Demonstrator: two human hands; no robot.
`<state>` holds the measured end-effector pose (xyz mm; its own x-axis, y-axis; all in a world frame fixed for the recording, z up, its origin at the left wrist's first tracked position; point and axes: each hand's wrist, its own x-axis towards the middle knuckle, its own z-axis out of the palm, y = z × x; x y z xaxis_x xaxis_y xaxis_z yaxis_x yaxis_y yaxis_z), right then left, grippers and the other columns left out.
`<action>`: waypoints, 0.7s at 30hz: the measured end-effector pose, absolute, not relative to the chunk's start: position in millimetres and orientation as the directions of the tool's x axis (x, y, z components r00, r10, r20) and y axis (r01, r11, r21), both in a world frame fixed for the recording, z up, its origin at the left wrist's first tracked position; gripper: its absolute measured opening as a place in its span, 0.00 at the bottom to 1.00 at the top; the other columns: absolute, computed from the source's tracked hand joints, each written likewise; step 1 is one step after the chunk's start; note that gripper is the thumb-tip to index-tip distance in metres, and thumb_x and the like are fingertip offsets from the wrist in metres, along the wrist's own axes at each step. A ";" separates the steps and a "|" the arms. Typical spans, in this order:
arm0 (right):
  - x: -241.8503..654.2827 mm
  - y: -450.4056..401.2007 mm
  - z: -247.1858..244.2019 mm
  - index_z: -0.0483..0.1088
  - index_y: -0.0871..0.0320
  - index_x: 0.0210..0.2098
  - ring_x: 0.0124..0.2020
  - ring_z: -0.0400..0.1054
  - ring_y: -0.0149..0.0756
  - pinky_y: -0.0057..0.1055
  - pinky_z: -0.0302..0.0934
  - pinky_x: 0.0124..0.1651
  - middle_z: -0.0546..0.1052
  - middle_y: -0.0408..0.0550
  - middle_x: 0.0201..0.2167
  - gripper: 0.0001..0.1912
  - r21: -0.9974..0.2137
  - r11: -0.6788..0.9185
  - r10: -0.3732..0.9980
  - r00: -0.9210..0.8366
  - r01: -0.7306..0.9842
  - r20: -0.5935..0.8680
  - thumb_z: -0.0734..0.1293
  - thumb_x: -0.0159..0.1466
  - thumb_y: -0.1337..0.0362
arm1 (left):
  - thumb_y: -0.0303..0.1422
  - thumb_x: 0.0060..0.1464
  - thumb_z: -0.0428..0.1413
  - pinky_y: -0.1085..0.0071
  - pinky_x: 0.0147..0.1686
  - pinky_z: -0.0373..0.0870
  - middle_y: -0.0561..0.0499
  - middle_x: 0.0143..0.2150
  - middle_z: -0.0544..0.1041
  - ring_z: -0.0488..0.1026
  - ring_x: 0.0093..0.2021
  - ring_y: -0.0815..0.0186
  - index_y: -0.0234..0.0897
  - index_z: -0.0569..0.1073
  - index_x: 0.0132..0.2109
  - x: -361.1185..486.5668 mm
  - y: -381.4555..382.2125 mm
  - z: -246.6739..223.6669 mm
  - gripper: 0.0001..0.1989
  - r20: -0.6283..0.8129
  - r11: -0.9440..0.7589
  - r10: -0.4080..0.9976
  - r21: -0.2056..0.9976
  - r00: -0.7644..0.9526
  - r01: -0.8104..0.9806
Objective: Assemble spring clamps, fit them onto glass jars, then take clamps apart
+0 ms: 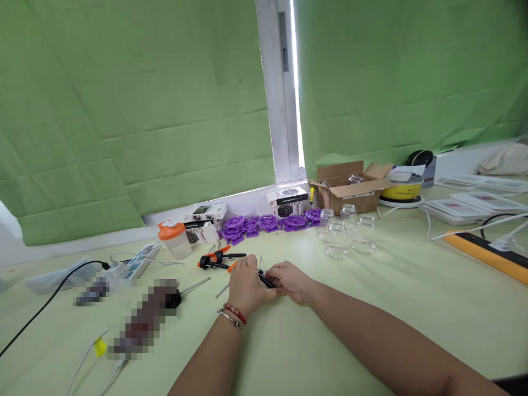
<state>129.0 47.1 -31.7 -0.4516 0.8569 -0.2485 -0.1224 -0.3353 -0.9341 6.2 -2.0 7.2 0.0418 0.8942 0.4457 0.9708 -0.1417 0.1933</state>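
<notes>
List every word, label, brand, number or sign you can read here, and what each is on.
None reads with certainty.
Left white box: print too small.
Right white box: print too small.
Brown carton: printed strip, too small.
Yellow bowl: dark lettering, blurred.
White panels at right: reddish marks, too small.
Yellow cable tag: nothing legible.

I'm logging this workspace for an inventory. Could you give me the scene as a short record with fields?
Left hand: closed around a black piece; bracelets at the wrist
Right hand: fingers at the same piece, grip partly hidden
Nearby, to the left: black-and-orange clamps
Back: purple plastic pieces in a row, printed cartons behind
Right back: clear glass vessels before an open cardboard box
Far left: orange-lidded bottle
Unclear: pixelated items at left
</notes>
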 end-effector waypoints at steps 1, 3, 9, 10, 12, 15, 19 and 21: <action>129.0 47.3 -32.1 0.63 0.60 0.21 0.15 0.57 0.25 0.23 0.52 0.17 0.65 0.39 0.15 0.07 -0.935 -0.334 0.857 -0.453 -0.122 -0.247 0.67 0.49 0.65 | 0.52 0.25 0.61 0.63 0.37 0.64 0.47 0.35 0.69 0.67 0.40 0.55 0.39 0.59 0.35 6.2 -2.0 7.2 0.32 0.446 -0.142 0.894 0.194 0.041 0.971; 128.9 47.4 -32.6 0.63 0.60 0.21 0.15 0.57 0.25 0.23 0.52 0.17 0.65 0.39 0.15 0.07 -0.936 -0.332 0.856 -0.454 -0.118 -0.247 0.66 0.49 0.65 | 0.52 0.25 0.61 0.63 0.37 0.64 0.47 0.35 0.69 0.67 0.40 0.54 0.39 0.59 0.35 6.0 -1.9 6.9 0.32 0.446 -0.140 0.894 0.193 0.040 0.971; 128.6 45.9 -30.4 0.63 0.59 0.20 0.16 0.57 0.26 0.24 0.53 0.17 0.64 0.38 0.15 0.06 -0.937 -0.332 0.858 -0.447 -0.104 -0.254 0.65 0.49 0.66 | 0.52 0.24 0.61 0.64 0.37 0.63 0.48 0.35 0.69 0.67 0.40 0.54 0.40 0.59 0.35 5.0 -1.9 5.3 0.32 0.435 -0.136 0.900 0.198 0.038 0.971; 128.5 45.7 -29.9 0.62 0.59 0.20 0.15 0.56 0.26 0.24 0.53 0.17 0.64 0.38 0.14 0.06 -0.938 -0.332 0.858 -0.445 -0.103 -0.255 0.65 0.49 0.66 | 0.52 0.24 0.61 0.64 0.37 0.63 0.48 0.35 0.69 0.67 0.40 0.54 0.40 0.59 0.35 5.1 -2.0 5.4 0.32 0.435 -0.136 0.900 0.198 0.038 0.971; 128.4 45.5 -29.8 0.62 0.59 0.20 0.15 0.56 0.25 0.23 0.52 0.17 0.63 0.37 0.14 0.06 -0.938 -0.331 0.859 -0.444 -0.104 -0.254 0.65 0.49 0.66 | 0.52 0.24 0.61 0.64 0.36 0.62 0.48 0.35 0.69 0.67 0.40 0.54 0.40 0.59 0.34 5.4 -2.0 5.9 0.32 0.431 -0.135 0.901 0.197 0.037 0.971; 128.2 46.1 -31.2 0.62 0.59 0.20 0.15 0.55 0.25 0.23 0.51 0.16 0.63 0.37 0.14 0.07 -0.938 -0.331 0.858 -0.448 -0.104 -0.253 0.66 0.49 0.65 | 0.53 0.24 0.61 0.64 0.36 0.62 0.48 0.35 0.69 0.67 0.40 0.54 0.40 0.59 0.34 5.9 -2.0 7.0 0.32 0.425 -0.130 0.905 0.199 0.034 0.971; 128.0 47.4 -34.0 0.61 0.58 0.20 0.16 0.55 0.25 0.23 0.51 0.16 0.63 0.37 0.14 0.08 -0.938 -0.329 0.857 -0.450 -0.106 -0.250 0.66 0.49 0.64 | 0.52 0.24 0.61 0.64 0.37 0.62 0.47 0.35 0.69 0.67 0.40 0.55 0.40 0.59 0.34 6.0 -1.7 7.4 0.32 0.433 -0.132 0.900 0.192 0.037 0.973; 128.0 48.1 -34.9 0.61 0.58 0.20 0.16 0.55 0.25 0.23 0.51 0.16 0.63 0.37 0.14 0.08 -0.939 -0.328 0.857 -0.451 -0.105 -0.249 0.66 0.50 0.64 | 0.52 0.24 0.61 0.64 0.37 0.62 0.47 0.35 0.69 0.67 0.40 0.55 0.39 0.59 0.35 6.0 -1.7 7.0 0.32 0.434 -0.132 0.900 0.192 0.037 0.972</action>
<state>128.0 48.1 -34.9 -0.4513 0.8570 -0.2489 -0.1047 -0.3278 -0.9389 6.0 -1.7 7.0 0.0368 0.9004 0.4336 0.9724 -0.1323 0.1923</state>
